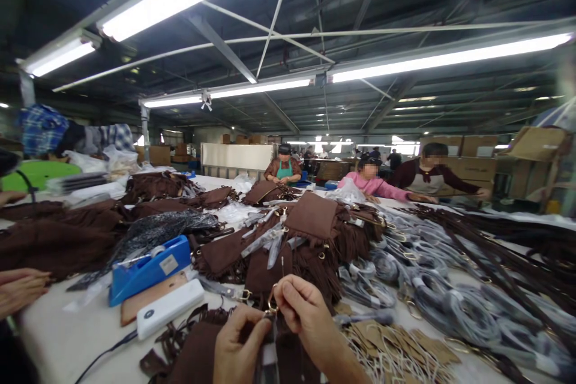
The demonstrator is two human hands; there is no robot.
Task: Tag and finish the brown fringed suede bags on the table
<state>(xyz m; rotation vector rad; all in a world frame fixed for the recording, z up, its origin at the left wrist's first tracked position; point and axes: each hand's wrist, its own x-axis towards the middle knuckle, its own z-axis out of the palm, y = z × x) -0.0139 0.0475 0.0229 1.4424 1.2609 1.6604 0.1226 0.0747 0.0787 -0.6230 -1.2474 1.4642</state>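
Observation:
My left hand (pixel 240 342) is closed, thumb and finger pinching the top of a strap (pixel 269 353) partly wrapped in clear plastic. A gold metal clasp (pixel 272 305) sits at the strap's end, between my two hands. My right hand (pixel 308 318) is closed too, its thumb and fingertips on the clasp's upper part. Something thin and pale sticks up above the right fingers, too fine to name. Beneath both hands lies a brown fringed bag (pixel 193 351), partly covered by them.
Ahead is a pile of brown fringed bags (pixel 310 216). To the left are a blue tape dispenser (pixel 150 267), a white power bank (pixel 171 309) with a cable, and a phone. Cardboard tags (pixel 396 348) and plastic-wrapped straps (pixel 459 312) lie right. Another person's hand (pixel 22 291) shows far left; co-workers stand opposite.

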